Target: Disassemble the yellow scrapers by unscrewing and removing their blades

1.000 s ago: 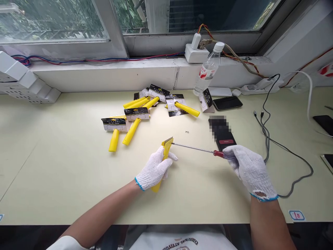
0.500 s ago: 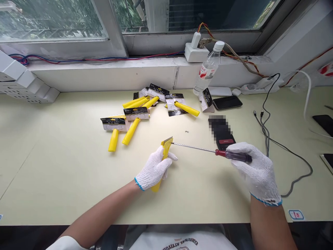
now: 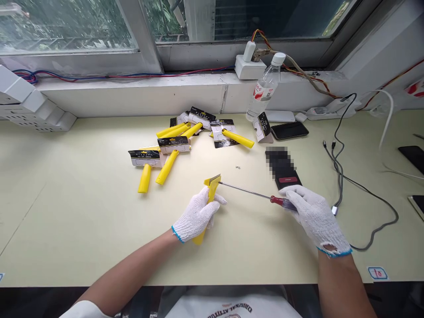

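Observation:
My left hand (image 3: 198,215), in a white knit glove with a blue cuff, is closed around the handle of a yellow scraper (image 3: 212,191). The scraper's head points up and away, with a metal blade edge along it. My gloved right hand (image 3: 313,216) grips the dark handle of a screwdriver (image 3: 247,191) with a red collar. Its long shaft runs left, and the tip meets the scraper's head at the side. Whether the tip sits in a screw is too small to tell. Small metal bits (image 3: 237,167) lie on the table beyond the scraper.
Several yellow scrapers (image 3: 167,168) with black-and-white cards lie at the back. A water bottle (image 3: 263,90), a folded card (image 3: 263,128), a black phone (image 3: 289,130) and a dark, partly pixelated item (image 3: 288,180) stand or lie to the right. A grey cable (image 3: 367,194) loops at the right.
My right hand has shifted left along the screwdriver, and its grip now covers more of the handle. The left hand and the scraper have barely moved.

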`<act>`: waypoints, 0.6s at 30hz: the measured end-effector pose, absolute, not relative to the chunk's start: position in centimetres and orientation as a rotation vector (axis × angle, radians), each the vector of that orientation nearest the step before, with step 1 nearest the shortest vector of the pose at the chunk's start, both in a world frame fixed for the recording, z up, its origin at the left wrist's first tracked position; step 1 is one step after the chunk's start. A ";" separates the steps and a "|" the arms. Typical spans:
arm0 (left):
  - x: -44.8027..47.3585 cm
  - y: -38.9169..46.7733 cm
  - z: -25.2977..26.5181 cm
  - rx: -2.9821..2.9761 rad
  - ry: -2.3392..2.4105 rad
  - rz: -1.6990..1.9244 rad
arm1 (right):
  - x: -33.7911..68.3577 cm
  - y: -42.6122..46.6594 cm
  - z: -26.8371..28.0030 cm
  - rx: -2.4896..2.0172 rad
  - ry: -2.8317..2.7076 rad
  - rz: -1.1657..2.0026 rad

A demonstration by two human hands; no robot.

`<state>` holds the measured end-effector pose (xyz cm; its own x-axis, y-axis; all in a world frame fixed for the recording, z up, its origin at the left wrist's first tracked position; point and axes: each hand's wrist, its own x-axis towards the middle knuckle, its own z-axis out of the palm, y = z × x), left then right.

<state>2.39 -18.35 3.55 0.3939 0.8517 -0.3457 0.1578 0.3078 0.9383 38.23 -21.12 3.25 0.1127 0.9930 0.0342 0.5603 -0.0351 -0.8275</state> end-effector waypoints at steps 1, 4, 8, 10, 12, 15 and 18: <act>2.4 -18.3 3.6 1.190 1.094 0.606 | 38.0 -21.2 3.3 -1.697 -1.441 0.739; 2.4 -18.3 3.7 1.184 1.094 0.610 | 37.3 -21.6 3.4 -1.700 -1.231 0.693; 2.4 -18.3 3.6 1.164 1.099 0.625 | 37.0 -22.0 3.4 -1.603 -1.234 0.685; 2.4 -18.2 3.4 1.156 1.094 0.635 | 37.2 -22.0 3.2 -1.540 -1.206 0.788; 2.4 -18.2 3.3 1.158 1.092 0.640 | 37.5 -21.8 2.9 -1.521 -1.162 0.899; 2.4 -18.2 3.5 1.173 1.097 0.625 | 38.2 -21.4 2.3 -1.636 -1.255 0.870; 2.4 -18.3 3.7 1.182 1.107 0.606 | 38.4 -21.2 2.1 -1.689 -1.416 0.682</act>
